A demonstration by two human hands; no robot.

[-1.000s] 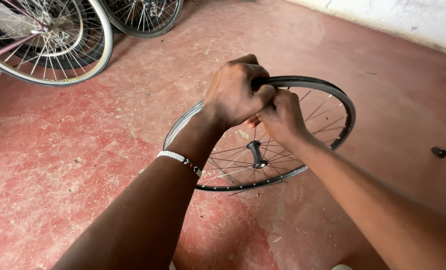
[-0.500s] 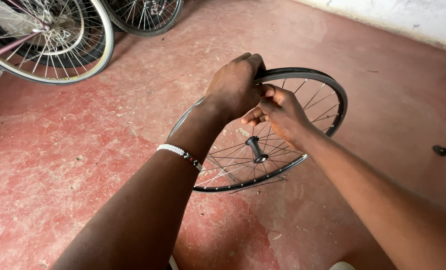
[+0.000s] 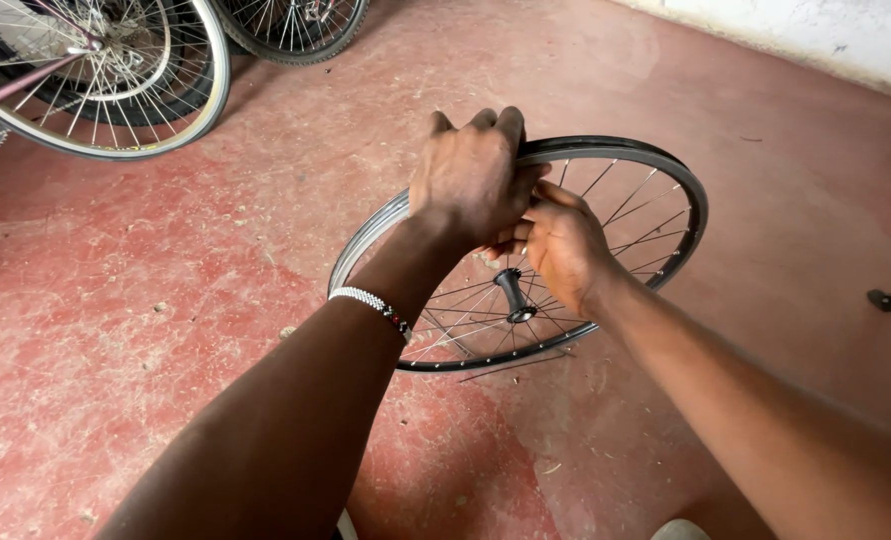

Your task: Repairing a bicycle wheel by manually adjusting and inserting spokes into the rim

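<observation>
A bare spoked bicycle wheel, with a dark rim and a black hub, is held tilted above the red floor. My left hand grips the top of the rim from above, fingers curled over it; a beaded bracelet circles that wrist. My right hand is just below and right of it, among the spokes, its fingers pinched together against the rim's inner side. What the fingers pinch is hidden.
Other bicycle wheels with tyres and a chainring lean at the top left. A second tyre shows at the top centre. A white wall runs along the top right. A dark metal part lies at the right edge.
The wheel has shifted slightly left and turned in my hands. My left hand has moved along the top of the rim, and my right hand has dropped a little lower among the spokes.
</observation>
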